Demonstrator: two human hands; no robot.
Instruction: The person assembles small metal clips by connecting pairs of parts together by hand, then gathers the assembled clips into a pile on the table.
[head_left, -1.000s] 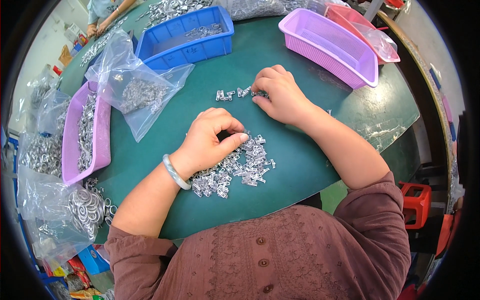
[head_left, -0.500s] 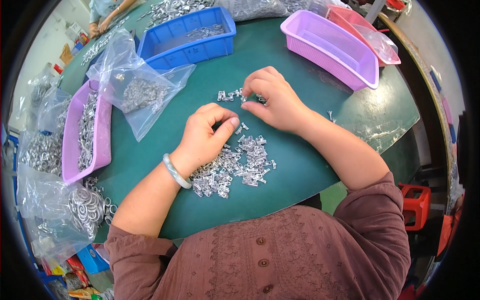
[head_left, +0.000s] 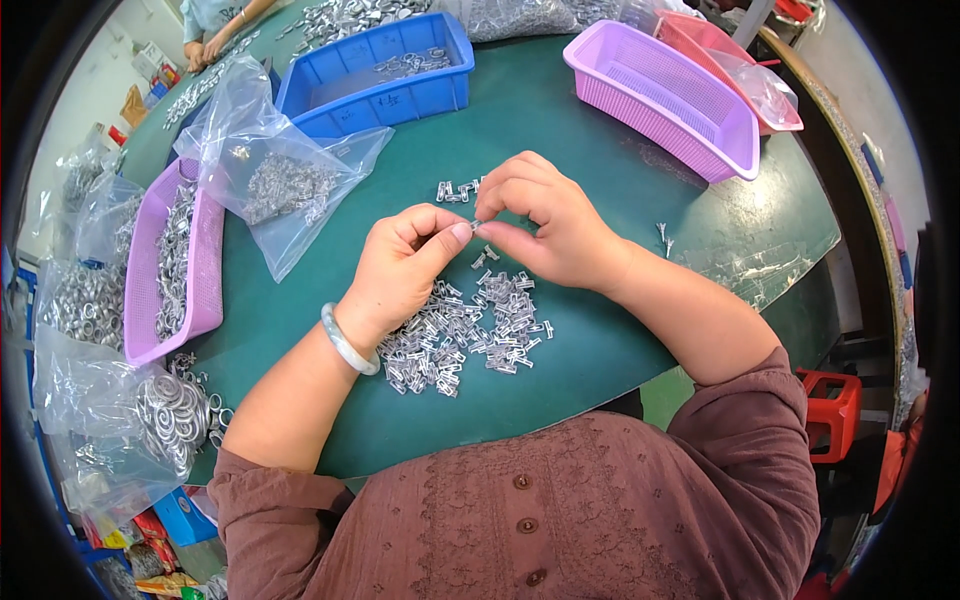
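Spanning the head view, a dark-green table carries heaped small silver metal clips toward its near edge; a red plastic stool stands beyond its right edge. Left hand and right hand narrowly pinch one tiny silver metal piece above it.

Small oblong silver metal pieces, shiny; blue rectangular plastic bin, glossy; flat green tabletop, smooth, partly scuffed; brown cloth shirt, matt.
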